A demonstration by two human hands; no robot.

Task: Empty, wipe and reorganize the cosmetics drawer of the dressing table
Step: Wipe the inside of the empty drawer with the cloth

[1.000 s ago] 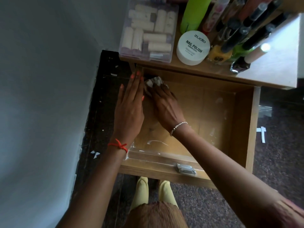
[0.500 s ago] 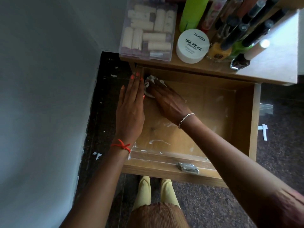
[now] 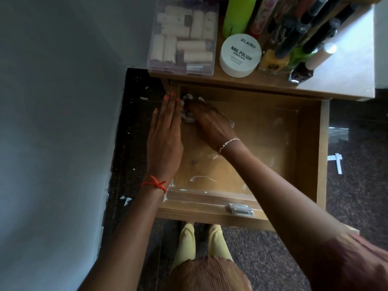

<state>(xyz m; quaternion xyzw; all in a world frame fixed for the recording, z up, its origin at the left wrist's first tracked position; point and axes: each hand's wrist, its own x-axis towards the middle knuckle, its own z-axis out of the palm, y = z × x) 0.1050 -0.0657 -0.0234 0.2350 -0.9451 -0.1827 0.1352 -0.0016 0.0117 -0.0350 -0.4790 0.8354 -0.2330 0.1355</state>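
Observation:
The wooden drawer is pulled out, with nothing in it but white smears on its floor. My right hand presses a crumpled white wipe into the drawer's far left corner. My left hand lies flat along the drawer's left wall, fingers straight and together, holding nothing. The cosmetics stand on the table top above: a clear box of tubes, a white nail polish wipes tub, a green bottle and several dark pencils and polish bottles.
A grey wall is close on the left. The dark floor carries white paper scraps. The drawer's metal handle faces me, and my yellow-trousered legs stand under it.
My right hand has pushed the wipe deeper into the far left corner of the drawer. My left hand has stayed on the left wall.

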